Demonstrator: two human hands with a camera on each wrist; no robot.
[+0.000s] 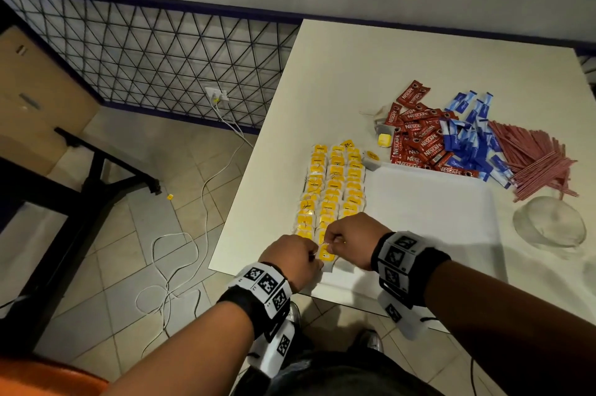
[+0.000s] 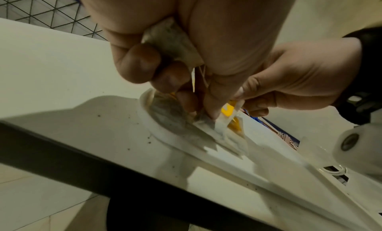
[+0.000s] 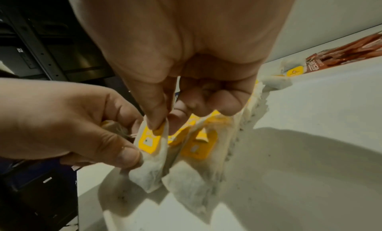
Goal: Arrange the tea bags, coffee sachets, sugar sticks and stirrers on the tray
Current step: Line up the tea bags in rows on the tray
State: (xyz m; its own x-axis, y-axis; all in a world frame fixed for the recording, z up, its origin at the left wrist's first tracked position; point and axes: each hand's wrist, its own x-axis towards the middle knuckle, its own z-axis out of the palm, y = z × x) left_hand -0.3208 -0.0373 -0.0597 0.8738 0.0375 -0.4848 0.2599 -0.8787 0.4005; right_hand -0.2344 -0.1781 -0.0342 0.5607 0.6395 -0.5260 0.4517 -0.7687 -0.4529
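Observation:
Tea bags [image 1: 332,182] with yellow tags lie in three rows along the left part of the white tray [image 1: 429,211]. At the near end of the rows both hands meet on one tea bag [image 3: 151,153]. My right hand [image 1: 332,242] pinches its top edge between thumb and forefinger. My left hand [image 1: 314,255] pinches its side with the thumb, and keeps another tea bag [image 2: 173,43] tucked under its curled fingers. Red coffee sachets [image 1: 419,141], blue sugar sticks [image 1: 471,137] and red stirrers [image 1: 535,160] lie heaped on the table beyond the tray.
An upturned clear glass [image 1: 551,224] stands right of the tray. A few loose tea bags [image 1: 382,128] lie by the sachet heap. The white table [image 1: 371,63] ends just left of the rows. Cables [image 1: 180,253] and a black frame [image 1: 96,182] are on the floor.

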